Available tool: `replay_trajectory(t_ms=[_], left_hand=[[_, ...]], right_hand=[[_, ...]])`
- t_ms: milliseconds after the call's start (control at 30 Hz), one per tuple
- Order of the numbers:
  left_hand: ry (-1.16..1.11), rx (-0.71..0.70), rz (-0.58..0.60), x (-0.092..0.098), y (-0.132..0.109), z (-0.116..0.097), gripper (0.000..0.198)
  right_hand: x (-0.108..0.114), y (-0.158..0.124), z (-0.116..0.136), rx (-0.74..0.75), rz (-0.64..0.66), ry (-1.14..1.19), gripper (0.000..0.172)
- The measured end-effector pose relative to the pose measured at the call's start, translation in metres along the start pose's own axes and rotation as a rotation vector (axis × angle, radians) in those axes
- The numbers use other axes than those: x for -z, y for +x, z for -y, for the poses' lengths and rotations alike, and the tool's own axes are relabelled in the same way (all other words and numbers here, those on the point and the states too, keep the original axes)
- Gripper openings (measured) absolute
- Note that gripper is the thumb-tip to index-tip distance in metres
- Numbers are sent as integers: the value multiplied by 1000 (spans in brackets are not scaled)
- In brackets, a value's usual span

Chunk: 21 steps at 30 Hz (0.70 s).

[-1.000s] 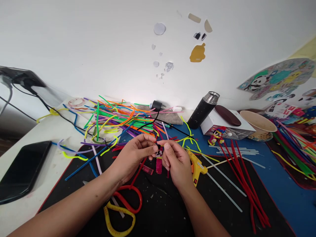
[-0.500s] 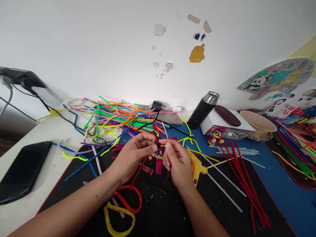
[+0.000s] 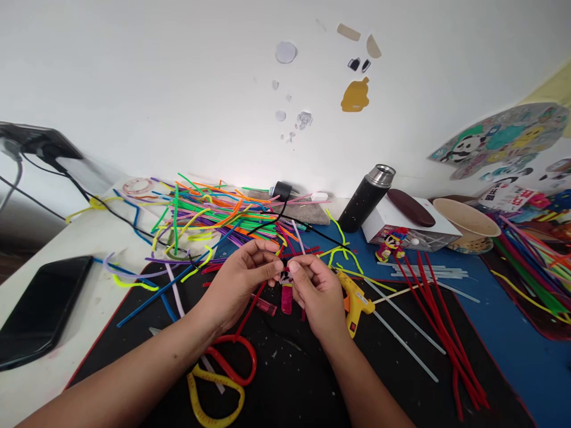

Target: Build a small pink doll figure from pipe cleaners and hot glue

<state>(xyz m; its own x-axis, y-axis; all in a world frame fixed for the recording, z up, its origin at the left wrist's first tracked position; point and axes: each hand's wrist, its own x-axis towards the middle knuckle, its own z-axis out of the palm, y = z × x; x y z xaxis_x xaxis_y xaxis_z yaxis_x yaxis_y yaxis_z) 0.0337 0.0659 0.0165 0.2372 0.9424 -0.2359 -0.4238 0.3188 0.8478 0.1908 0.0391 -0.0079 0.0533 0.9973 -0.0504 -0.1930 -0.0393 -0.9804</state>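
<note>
My left hand (image 3: 250, 274) is closed in a pinch, thumb against forefinger, on a small black piece (image 3: 284, 262). From the other side my right hand (image 3: 317, 291) pinches at the same piece, its thumb and forefinger pressed together and the other fingers curled. Fingertips hide most of the piece, so its kind cannot be told. Just below them is a small magenta figure (image 3: 286, 300) with a black-and-white face, partly covered by the fingers. Scissors with red and yellow handles (image 3: 232, 380) lie near my left forearm. A yellow glue gun (image 3: 357, 303) lies beside my right hand.
Many coloured pipe cleaners (image 3: 209, 217) are heaped at the back. Red pipe cleaners (image 3: 450, 339) and clear glue sticks (image 3: 404, 345) lie at right. A black flask (image 3: 366, 199), a white box (image 3: 401, 226) and another figure (image 3: 391, 245) stand behind. A phone (image 3: 40, 309) lies left.
My right thumb and forefinger have moved slightly left and down, closer to the left fingertips and the black piece. The left hand has hardly moved.
</note>
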Motion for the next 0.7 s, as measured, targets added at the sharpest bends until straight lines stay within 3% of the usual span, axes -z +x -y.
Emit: replay_trajectory(t_ms=[700], left_hand=[[27, -60, 14, 1, 1, 1, 35]], right_hand=[[0, -2, 1, -6, 9, 9, 33]])
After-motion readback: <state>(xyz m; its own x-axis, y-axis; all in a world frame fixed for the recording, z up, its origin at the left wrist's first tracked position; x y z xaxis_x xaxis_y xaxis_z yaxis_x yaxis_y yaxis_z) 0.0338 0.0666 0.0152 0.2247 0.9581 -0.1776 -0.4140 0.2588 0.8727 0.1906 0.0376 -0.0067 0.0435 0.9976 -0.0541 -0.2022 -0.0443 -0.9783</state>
